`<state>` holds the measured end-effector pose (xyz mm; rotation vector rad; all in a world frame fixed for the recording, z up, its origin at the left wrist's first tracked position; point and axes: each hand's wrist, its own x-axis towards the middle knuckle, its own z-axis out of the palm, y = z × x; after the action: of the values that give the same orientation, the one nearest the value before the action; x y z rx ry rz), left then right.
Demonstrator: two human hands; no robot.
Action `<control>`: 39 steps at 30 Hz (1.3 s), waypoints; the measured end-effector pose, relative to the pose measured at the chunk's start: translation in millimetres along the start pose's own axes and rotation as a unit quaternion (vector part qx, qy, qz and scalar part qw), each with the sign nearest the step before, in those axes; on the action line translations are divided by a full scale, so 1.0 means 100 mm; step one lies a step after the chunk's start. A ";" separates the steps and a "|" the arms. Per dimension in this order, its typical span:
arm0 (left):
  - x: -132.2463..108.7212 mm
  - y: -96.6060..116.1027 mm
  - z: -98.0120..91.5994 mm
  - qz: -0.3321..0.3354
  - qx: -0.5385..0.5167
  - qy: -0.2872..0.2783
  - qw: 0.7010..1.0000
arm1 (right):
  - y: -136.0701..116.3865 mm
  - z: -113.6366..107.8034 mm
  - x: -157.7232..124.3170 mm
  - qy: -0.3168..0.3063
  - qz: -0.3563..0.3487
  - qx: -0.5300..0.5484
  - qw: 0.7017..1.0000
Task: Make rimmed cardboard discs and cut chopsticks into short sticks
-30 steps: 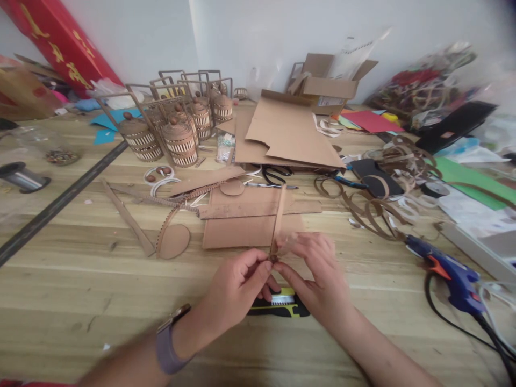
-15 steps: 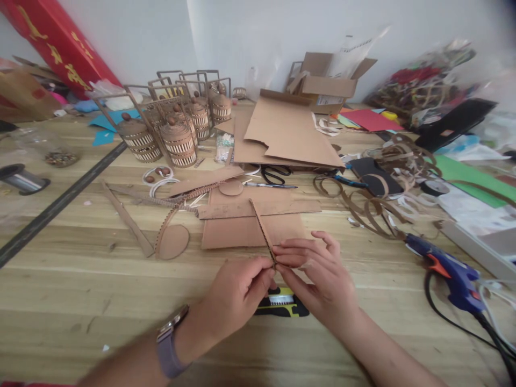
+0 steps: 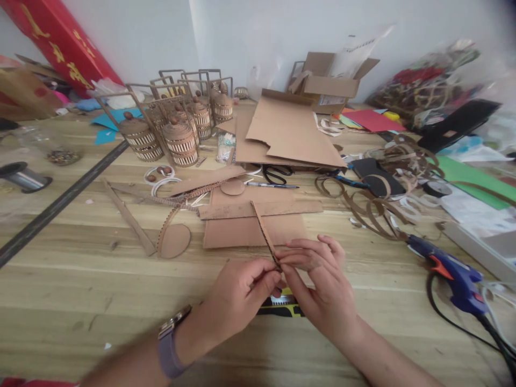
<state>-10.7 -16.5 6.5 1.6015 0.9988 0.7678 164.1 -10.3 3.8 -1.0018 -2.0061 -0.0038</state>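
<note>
A narrow cardboard strip [image 3: 263, 232], its corrugated edge showing, slants away from my fingers over the cardboard sheet [image 3: 226, 234]. My left hand [image 3: 245, 290] pinches its near end between thumb and fingers. Close beside it, my right hand [image 3: 322, 285] grips the same end with thumb and fingertips, its little finger raised. Beneath both hands lies a black and yellow utility knife [image 3: 282, 309], partly hidden. A flat cardboard piece [image 3: 290, 207] lies crosswise on the sheet. To the left are a cardboard disc [image 3: 176, 240] and a curved corrugated strip [image 3: 171, 215].
Several small lantern-like baskets [image 3: 179, 142] stand at the back left. Behind my hands are black-handled scissors [image 3: 277, 173], a pen [image 3: 274, 185] and large cardboard sheets [image 3: 290, 129]. On the right lie a blue glue gun [image 3: 451, 274] with its cable and a tangle of brown strips [image 3: 374, 209].
My hands have shifted slightly right with the near end of the strip, and they now cover more of the utility knife. The view has moved a little too.
</note>
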 end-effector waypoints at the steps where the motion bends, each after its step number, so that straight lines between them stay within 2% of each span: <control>1: 0.00 0.00 0.00 -0.001 0.000 -0.004 1.000 | 0.01 0.00 0.00 -0.004 0.007 0.000 1.000; 8: 0.01 -0.03 0.00 -0.015 -0.034 -0.013 0.999 | 0.04 0.01 -0.01 -0.010 0.037 0.014 0.999; 12: 0.02 -0.06 0.02 -0.042 -0.105 -0.004 0.994 | 0.01 0.01 -0.01 0.011 -0.007 0.006 1.000; 16: 0.03 -0.07 0.04 -0.054 -0.160 -0.006 0.986 | 0.06 0.02 -0.01 -0.001 -0.020 0.010 1.000; 19: 0.04 -0.07 0.04 -0.050 -0.132 -0.007 0.990 | 0.12 0.03 -0.01 -0.024 -0.009 0.026 0.999; 23: 0.04 -0.06 0.00 -0.019 -0.039 0.002 0.999 | 0.16 0.02 0.02 -0.051 -0.023 0.037 0.998; 28: 0.02 -0.07 -0.01 -0.008 0.039 0.001 0.999 | 0.13 0.00 0.02 -0.037 -0.014 0.039 0.998; 30: 0.03 -0.08 0.00 -0.020 0.001 0.000 1.000 | 0.10 0.01 0.00 -0.018 -0.016 0.022 0.999; 34: 0.05 -0.07 0.02 -0.041 -0.159 -0.016 0.986 | 0.02 0.05 -0.05 0.013 -0.025 -0.024 0.999; 39: 0.08 -0.04 0.01 -0.065 -0.191 -0.023 0.979 | -0.03 0.07 -0.05 0.012 -0.003 -0.006 1.000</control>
<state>-6.9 -9.4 2.6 1.2054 0.8531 0.7770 158.8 -12.8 -2.9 -0.9986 -1.9899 -0.0307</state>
